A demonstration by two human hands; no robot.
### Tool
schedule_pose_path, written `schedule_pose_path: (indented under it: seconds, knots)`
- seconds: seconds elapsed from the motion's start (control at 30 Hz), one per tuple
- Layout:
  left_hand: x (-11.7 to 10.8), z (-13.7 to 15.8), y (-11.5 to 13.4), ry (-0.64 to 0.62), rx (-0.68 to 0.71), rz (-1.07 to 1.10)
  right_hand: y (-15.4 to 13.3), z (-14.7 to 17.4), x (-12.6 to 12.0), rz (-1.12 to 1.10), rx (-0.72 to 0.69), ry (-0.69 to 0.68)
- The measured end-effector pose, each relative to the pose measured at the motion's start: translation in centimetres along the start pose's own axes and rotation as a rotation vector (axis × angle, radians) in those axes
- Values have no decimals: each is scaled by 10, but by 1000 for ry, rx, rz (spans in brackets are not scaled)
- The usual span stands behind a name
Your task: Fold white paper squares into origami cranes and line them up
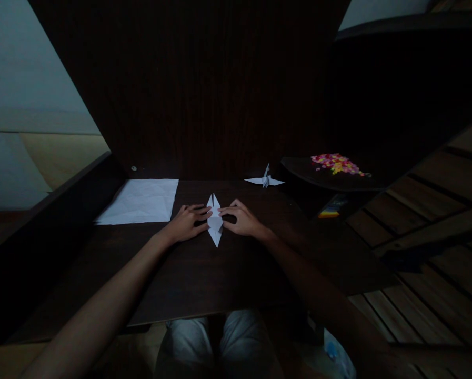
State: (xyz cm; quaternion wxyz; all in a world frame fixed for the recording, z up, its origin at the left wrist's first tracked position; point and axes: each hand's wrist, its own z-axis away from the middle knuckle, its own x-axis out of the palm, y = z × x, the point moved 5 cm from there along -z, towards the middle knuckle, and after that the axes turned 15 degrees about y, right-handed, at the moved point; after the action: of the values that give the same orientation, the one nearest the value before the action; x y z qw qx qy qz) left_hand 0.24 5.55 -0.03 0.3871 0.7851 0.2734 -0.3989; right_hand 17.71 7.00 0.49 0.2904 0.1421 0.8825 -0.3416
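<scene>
A white folded origami paper (215,223) lies on the dark desk, long and pointed, with two split tips at its far end and a single point toward me. My left hand (189,221) holds its left edge, fingertips pressed on the paper. From the other side, my right hand (241,218) grips the right edge between thumb and fingers. Behind and to the right stands a finished-looking white paper crane (265,181) with its wings spread. A stack of white paper sheets (141,201) rests to the left of my left hand.
On a raised corner shelf (299,171) at the right is a pile of small pink, red and yellow pieces (338,164). A tall dark panel (220,95) closes the back of the desk, and a low side board (54,210) runs along the left.
</scene>
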Motion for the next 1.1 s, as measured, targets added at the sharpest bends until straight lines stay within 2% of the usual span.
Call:
schedule_pose_path:
  seconds: [0.3, 0.5, 0.77, 1.1]
  knots:
    - [-3, -1, 1, 85, -48, 138, -1, -2, 3, -33, -35, 9]
    - [-7, -4, 7, 205, -89, 236, -2, -4, 5, -20, -25, 18]
    - [-8, -5, 8, 254, -95, 230, 2, -3, 6, 32, 23, 59]
    - [-6, -6, 4, 283, -106, 136, 8, -3, 11, -39, 131, 123]
